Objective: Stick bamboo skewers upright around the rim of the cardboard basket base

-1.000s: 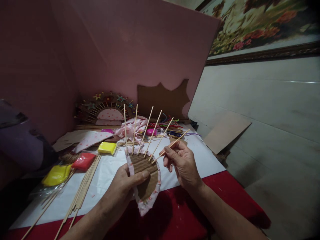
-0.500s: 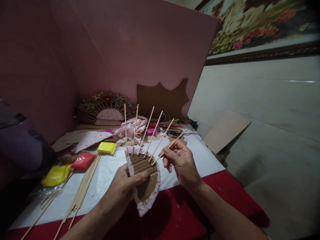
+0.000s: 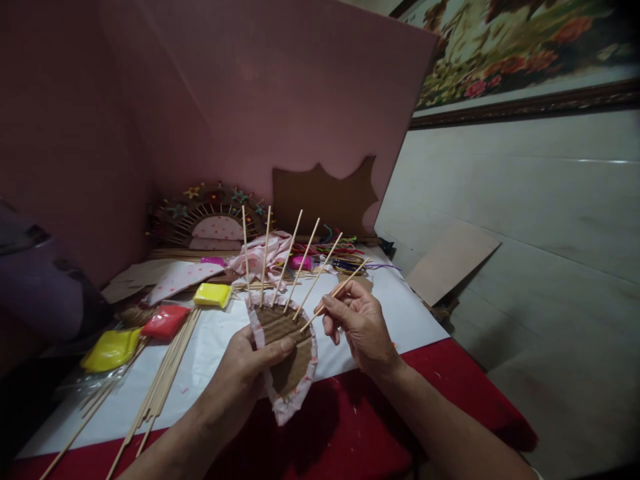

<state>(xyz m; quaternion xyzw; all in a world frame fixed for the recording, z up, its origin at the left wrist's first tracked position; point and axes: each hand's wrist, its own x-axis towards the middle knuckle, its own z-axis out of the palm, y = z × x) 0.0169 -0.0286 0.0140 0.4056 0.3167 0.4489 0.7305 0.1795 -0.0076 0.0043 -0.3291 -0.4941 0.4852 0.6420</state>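
Observation:
My left hand [image 3: 253, 357] grips a half-round cardboard piece [image 3: 293, 373], thumb on its brown face. Pink-and-white cloth [image 3: 311, 367] wraps the cardboard's edge. Several thin wooden sticks [image 3: 265, 257] fan out upward from its curved side. My right hand [image 3: 357, 323] pinches one more wooden stick [image 3: 343, 287] between thumb and fingers; its lower end touches the cardboard near the right end of the row. How that end is fastened cannot be made out.
Loose wooden sticks [image 3: 165, 370] lie at left beside a red packet [image 3: 166, 322] and yellow packets [image 3: 213, 295]. Behind are crumpled pink cloth [image 3: 263, 257], a decorated fan-shaped piece [image 3: 217, 228] and a jagged cardboard sheet [image 3: 323, 200]. Red cloth [image 3: 460, 387] covers the table's near edge.
The cardboard piece with its sticks has shifted slightly left and up with my left hand. My right hand moves a little left, still pinching the same stick.

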